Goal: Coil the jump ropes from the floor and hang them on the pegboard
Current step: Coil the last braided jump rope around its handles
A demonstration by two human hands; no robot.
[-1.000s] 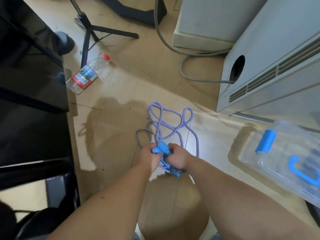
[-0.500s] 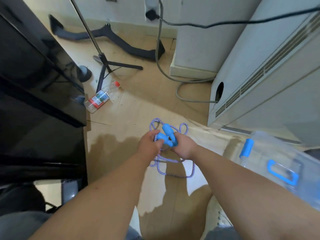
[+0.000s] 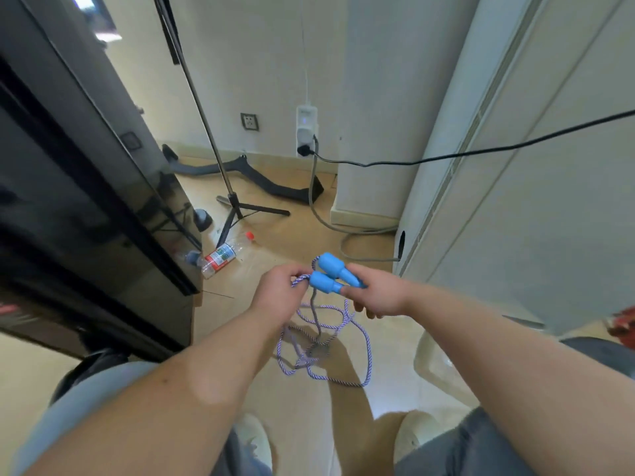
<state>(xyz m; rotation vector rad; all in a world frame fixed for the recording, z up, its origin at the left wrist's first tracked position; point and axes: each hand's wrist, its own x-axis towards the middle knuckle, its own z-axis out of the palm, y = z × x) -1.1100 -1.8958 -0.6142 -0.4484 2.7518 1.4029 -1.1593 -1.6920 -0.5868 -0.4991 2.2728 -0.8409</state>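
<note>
— Purple-and-white jump rope [image 3: 330, 341]: where is it?
— Hanging in loose loops below both hands, over the wooden floor [image 3: 275, 242]; whether it touches the floor cannot be told.
— And the fingers?
— Left hand [image 3: 280, 292]: thumb and fingers pinch the cord just beside the blue handles [image 3: 330, 273]. Right hand [image 3: 378, 293]: fingers curled round both handles, held side by side.
— Beyond?
— Plastic bottle [image 3: 223, 257] on its side near a tripod [image 3: 237, 214]; farther, a wall power strip [image 3: 307, 132].

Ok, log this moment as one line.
stage: coiling | right hand: grips both blue handles | left hand: pinches rope beside handles | loops: dangling loose below hands | hung: not yet
</note>
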